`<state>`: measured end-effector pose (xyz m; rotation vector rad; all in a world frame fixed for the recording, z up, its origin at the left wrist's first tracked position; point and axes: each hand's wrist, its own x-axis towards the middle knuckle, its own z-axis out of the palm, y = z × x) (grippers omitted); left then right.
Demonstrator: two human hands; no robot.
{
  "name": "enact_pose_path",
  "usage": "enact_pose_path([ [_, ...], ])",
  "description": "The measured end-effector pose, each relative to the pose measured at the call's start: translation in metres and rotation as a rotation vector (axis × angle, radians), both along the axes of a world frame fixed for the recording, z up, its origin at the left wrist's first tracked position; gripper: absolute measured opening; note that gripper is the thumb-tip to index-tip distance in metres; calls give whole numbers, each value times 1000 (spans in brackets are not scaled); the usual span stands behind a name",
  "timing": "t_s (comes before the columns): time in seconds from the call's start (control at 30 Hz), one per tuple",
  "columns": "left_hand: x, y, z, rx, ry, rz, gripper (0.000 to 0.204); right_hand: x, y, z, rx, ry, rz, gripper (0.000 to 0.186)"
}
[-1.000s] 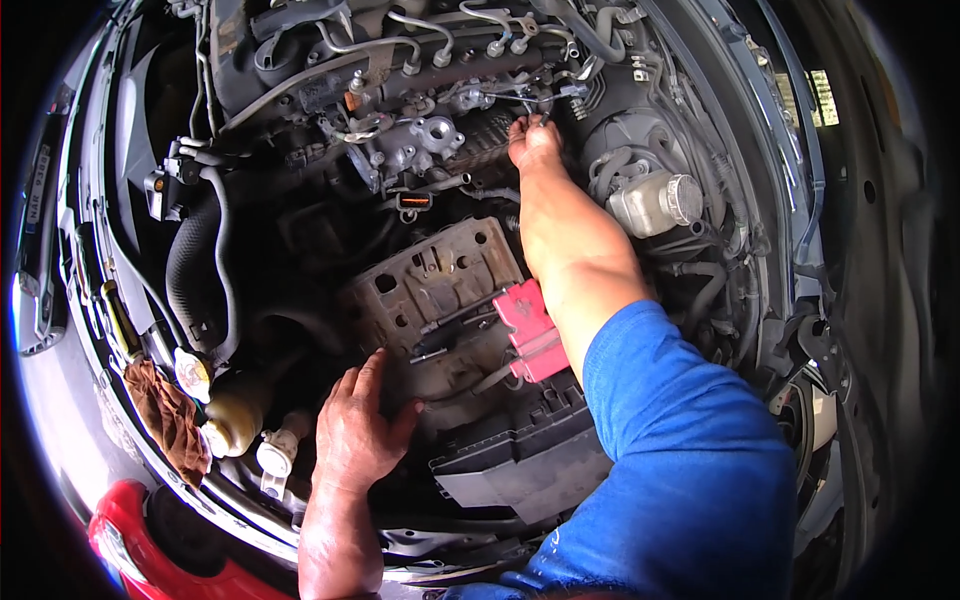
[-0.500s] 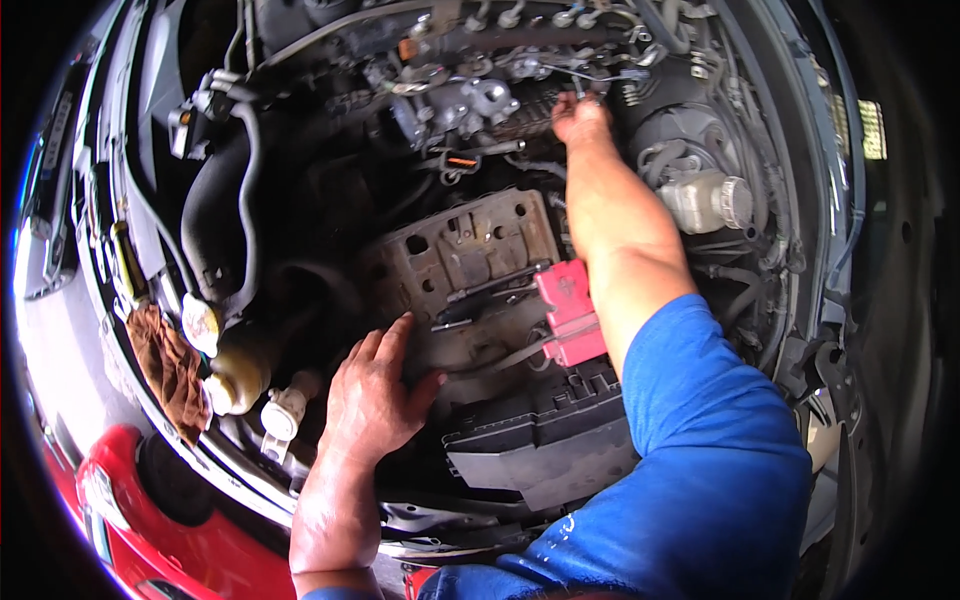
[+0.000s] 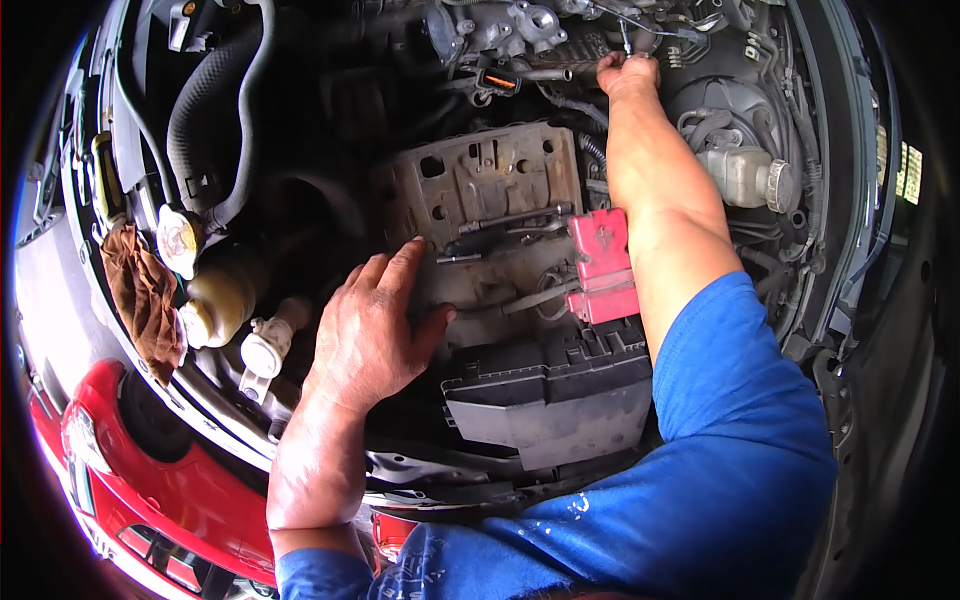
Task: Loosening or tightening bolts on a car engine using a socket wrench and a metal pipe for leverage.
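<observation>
The big metal tray (image 3: 480, 190) is being shown flat in the middle of the engine bay, with its long side running left to right. It is being leaned on by the left hand (image 3: 370, 330), which is being kept open and flat at its lower left edge; nothing is being gripped. The right hand (image 3: 628, 75) is being stretched far up, past the red cover (image 3: 603, 265), to the small wires and hoses (image 3: 640, 35). Whether anything is being pinched there cannot be told. These parts are being reached by the right hand only.
</observation>
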<state>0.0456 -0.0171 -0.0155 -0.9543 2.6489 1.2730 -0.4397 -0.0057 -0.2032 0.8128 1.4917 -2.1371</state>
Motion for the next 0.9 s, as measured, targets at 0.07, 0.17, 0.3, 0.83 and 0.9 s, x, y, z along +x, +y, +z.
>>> enact_pose_path([
  [0.07,1,0,-1,8,2,7,64,3,-4,-5,0,25,7,30],
  [0.17,12,-3,1,-30,-3,31,63,20,-16,-22,-15,-68,30,19],
  [0.3,13,-7,1,50,-36,10,66,-1,-3,-39,179,-41,180,9],
  [0.83,18,3,-6,-28,83,-2,69,-113,41,-79,131,162,220,11],
  [0.9,30,2,5,6,160,8,70,-146,39,-43,68,78,417,17],
])
